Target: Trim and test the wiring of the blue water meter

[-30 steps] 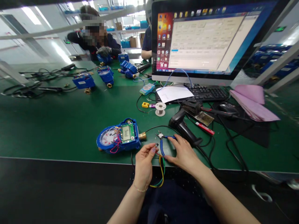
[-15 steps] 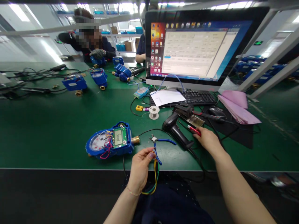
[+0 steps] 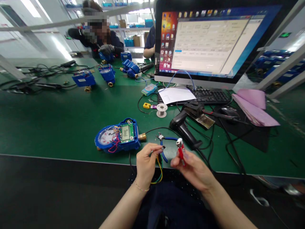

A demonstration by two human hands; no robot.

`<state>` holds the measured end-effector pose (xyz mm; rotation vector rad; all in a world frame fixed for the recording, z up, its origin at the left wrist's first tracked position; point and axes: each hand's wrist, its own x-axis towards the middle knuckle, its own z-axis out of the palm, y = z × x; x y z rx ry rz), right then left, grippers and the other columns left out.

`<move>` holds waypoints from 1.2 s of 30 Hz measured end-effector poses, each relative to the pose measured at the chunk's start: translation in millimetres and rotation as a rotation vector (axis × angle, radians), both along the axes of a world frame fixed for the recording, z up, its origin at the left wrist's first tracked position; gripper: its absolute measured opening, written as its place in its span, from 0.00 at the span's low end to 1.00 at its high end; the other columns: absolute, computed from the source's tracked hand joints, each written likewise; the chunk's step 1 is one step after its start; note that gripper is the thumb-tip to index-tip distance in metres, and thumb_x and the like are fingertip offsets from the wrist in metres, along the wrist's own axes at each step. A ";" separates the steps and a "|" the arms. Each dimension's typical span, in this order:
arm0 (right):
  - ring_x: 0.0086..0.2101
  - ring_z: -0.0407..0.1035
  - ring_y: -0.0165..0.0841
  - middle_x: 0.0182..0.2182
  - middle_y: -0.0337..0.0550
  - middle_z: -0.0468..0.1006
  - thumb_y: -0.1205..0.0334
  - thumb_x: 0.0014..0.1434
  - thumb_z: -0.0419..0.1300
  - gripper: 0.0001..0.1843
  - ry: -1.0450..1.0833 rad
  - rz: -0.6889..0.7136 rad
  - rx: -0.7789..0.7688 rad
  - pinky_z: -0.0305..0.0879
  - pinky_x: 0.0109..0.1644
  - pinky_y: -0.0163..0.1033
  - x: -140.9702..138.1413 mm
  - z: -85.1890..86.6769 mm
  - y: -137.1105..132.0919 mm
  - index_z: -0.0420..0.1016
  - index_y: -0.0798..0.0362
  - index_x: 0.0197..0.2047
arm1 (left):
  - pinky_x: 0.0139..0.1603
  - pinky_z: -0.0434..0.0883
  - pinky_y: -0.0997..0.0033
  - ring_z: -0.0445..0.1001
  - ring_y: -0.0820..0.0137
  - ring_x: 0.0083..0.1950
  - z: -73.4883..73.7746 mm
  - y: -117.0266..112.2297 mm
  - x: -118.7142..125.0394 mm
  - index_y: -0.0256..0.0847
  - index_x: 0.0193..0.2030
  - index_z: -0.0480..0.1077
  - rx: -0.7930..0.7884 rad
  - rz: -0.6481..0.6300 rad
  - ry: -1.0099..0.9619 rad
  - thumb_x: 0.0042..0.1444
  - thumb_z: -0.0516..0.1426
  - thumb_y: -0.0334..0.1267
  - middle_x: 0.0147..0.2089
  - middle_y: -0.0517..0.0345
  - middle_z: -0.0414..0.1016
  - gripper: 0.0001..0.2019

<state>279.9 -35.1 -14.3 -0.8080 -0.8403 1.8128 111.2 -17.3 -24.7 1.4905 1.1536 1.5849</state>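
My left hand (image 3: 146,163) pinches a small bundle of coloured wires (image 3: 159,165) that loop down yellow and green over the table edge. My right hand (image 3: 193,168) is closed around a red lighter-like tool with a silver top (image 3: 180,149), held upright just right of the wire ends. Blue-handled cutters (image 3: 164,141) lie on the green table behind both hands. An opened blue water meter (image 3: 119,136) with a green circuit board and brass fitting lies to the left of my left hand.
A black barcode scanner (image 3: 184,128) and cables lie right of the cutters. A monitor (image 3: 214,41), keyboard (image 3: 209,95), mouse, solder spool (image 3: 162,110) and pink papers (image 3: 254,106) sit behind. More blue meters (image 3: 108,73) and a seated person (image 3: 100,38) are at the far side.
My right hand left the cutters, reached right to the red tool beside the scanner, picked it up and brought it back next to my left hand. The left hand kept holding the wires.
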 end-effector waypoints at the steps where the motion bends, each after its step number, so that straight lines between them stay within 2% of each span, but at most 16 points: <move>1: 0.33 0.69 0.30 0.28 0.41 0.75 0.50 0.49 0.63 0.16 0.079 0.058 -0.044 0.65 0.43 0.39 -11.2 -5.5 -5.9 0.71 0.54 0.33 | 0.36 0.67 0.79 0.71 0.75 0.34 1.8 -1.2 -1.1 0.42 0.32 0.75 0.044 0.013 0.041 0.53 0.59 0.29 0.31 0.61 0.74 0.05; 5: 0.34 0.69 0.27 0.30 0.40 0.75 0.52 0.47 0.66 0.17 0.270 0.101 -0.146 0.64 0.41 0.33 -36.7 -18.5 -16.9 0.71 0.55 0.34 | 0.36 0.68 0.80 0.71 0.76 0.35 7.2 -5.7 -6.0 0.41 0.34 0.73 0.153 0.072 0.175 0.56 0.57 0.28 0.33 0.61 0.73 0.05; 7: 0.29 0.68 0.25 0.28 0.39 0.75 0.55 0.47 0.67 0.17 0.255 0.111 -0.152 0.63 0.37 0.31 -40.7 -17.8 -16.0 0.68 0.54 0.36 | 0.36 0.68 0.80 0.71 0.76 0.35 9.1 -7.8 -8.3 0.40 0.34 0.72 0.170 0.091 0.216 0.56 0.56 0.28 0.33 0.61 0.72 0.05; 10: 0.27 0.67 0.25 0.26 0.37 0.74 0.58 0.48 0.66 0.17 0.160 0.128 -0.074 0.63 0.34 0.31 -42.6 -13.6 -10.5 0.63 0.53 0.36 | 0.36 0.68 0.80 0.71 0.76 0.35 11.7 -10.8 -10.3 0.40 0.35 0.72 0.176 0.103 0.230 0.57 0.56 0.28 0.33 0.61 0.72 0.05; 13: 0.22 0.60 0.22 0.21 0.31 0.66 0.54 0.51 0.64 0.17 0.112 0.087 -0.039 0.60 0.28 0.28 -43.3 -12.5 -3.3 0.64 0.53 0.39 | 0.36 0.68 0.80 0.71 0.76 0.35 14.5 -13.3 -10.4 0.41 0.36 0.73 0.178 0.090 0.214 0.56 0.56 0.27 0.33 0.60 0.72 0.06; 15: 0.16 0.51 0.20 0.16 0.29 0.58 0.45 0.54 0.58 0.19 0.106 0.102 -0.074 0.51 0.18 0.26 -43.3 -13.7 1.5 0.67 0.55 0.33 | 0.35 0.69 0.81 0.71 0.76 0.34 16.6 -14.5 -9.7 0.41 0.36 0.73 0.180 0.075 0.196 0.56 0.56 0.26 0.32 0.59 0.72 0.07; 16: 0.14 0.46 0.19 0.13 0.29 0.53 0.39 0.55 0.53 0.25 0.106 0.127 -0.094 0.45 0.15 0.26 -43.1 -14.3 3.9 0.66 0.56 0.26 | 0.34 0.69 0.81 0.71 0.76 0.34 17.5 -15.0 -9.3 0.41 0.36 0.74 0.179 0.072 0.191 0.56 0.56 0.26 0.32 0.59 0.72 0.07; 17: 0.12 0.43 0.19 0.11 0.29 0.50 0.35 0.54 0.49 0.31 0.108 0.155 -0.117 0.40 0.13 0.27 -42.8 -14.8 6.3 0.62 0.56 0.19 | 0.34 0.69 0.82 0.71 0.76 0.33 18.1 -15.4 -9.0 0.41 0.36 0.74 0.181 0.069 0.190 0.56 0.56 0.26 0.32 0.59 0.71 0.08; 19: 0.10 0.39 0.18 0.08 0.29 0.45 0.31 0.52 0.44 0.35 0.118 0.209 -0.164 0.34 0.11 0.27 -42.0 -15.0 10.7 0.54 0.54 0.12 | 0.33 0.69 0.82 0.71 0.76 0.33 18.6 -15.9 -8.9 0.40 0.36 0.74 0.186 0.068 0.198 0.55 0.56 0.26 0.32 0.58 0.71 0.08; 22: 0.08 0.39 0.19 0.06 0.30 0.45 0.31 0.51 0.43 0.35 0.108 0.307 -0.228 0.34 0.10 0.28 -41.1 -14.8 15.6 0.54 0.53 0.11 | 0.34 0.69 0.81 0.71 0.76 0.34 16.9 -15.8 -9.6 0.40 0.37 0.74 0.203 0.066 0.232 0.55 0.56 0.25 0.32 0.58 0.71 0.08; 26: 0.06 0.42 0.21 0.05 0.31 0.47 0.36 0.53 0.40 0.34 0.109 0.412 -0.254 0.38 0.08 0.27 -41.1 -17.1 17.8 0.56 0.53 0.10 | 0.34 0.69 0.81 0.71 0.76 0.34 13.7 -14.6 -10.8 0.39 0.37 0.74 0.218 0.065 0.273 0.56 0.56 0.25 0.32 0.58 0.71 0.08; 36: 0.06 0.42 0.21 0.05 0.32 0.48 0.40 0.54 0.39 0.33 0.207 0.473 -0.275 0.40 0.07 0.27 -40.5 -18.9 19.0 0.58 0.54 0.10 | 0.33 0.70 0.80 0.71 0.75 0.34 13.7 -13.4 -9.8 0.39 0.36 0.73 0.203 0.057 0.283 0.56 0.56 0.26 0.32 0.58 0.71 0.07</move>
